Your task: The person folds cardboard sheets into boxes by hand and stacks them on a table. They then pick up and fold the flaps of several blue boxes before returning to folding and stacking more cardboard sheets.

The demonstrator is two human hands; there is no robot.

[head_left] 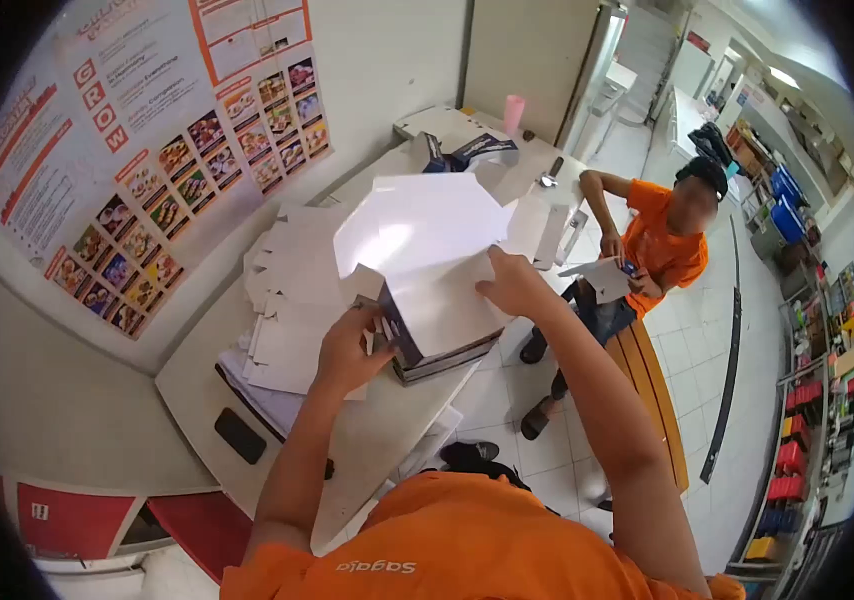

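Observation:
A partly folded cardboard box (444, 308), white inside and dark outside, stands at the table's near right edge. Its wide lid (427, 222) is raised and leans away from me. My left hand (352, 350) is at the box's left corner, thumb and fingers closed on the side flap there. On the other side, my right hand (515, 283) grips the right wall, thumb inside, with the other fingers partly hidden behind the edge. More dark-sided cardboard lies directly under the box. Flat white box blanks (292, 300) are piled to the left.
A black phone (240, 436) lies on the table (372, 470). Dark boxes (477, 150) and a pink cup (514, 113) are at the back. A person in orange (662, 235) sits at the right, holding a white piece of cardboard, near an orange-brown bench (647, 390). Stocked shelves (807, 430) line the far right.

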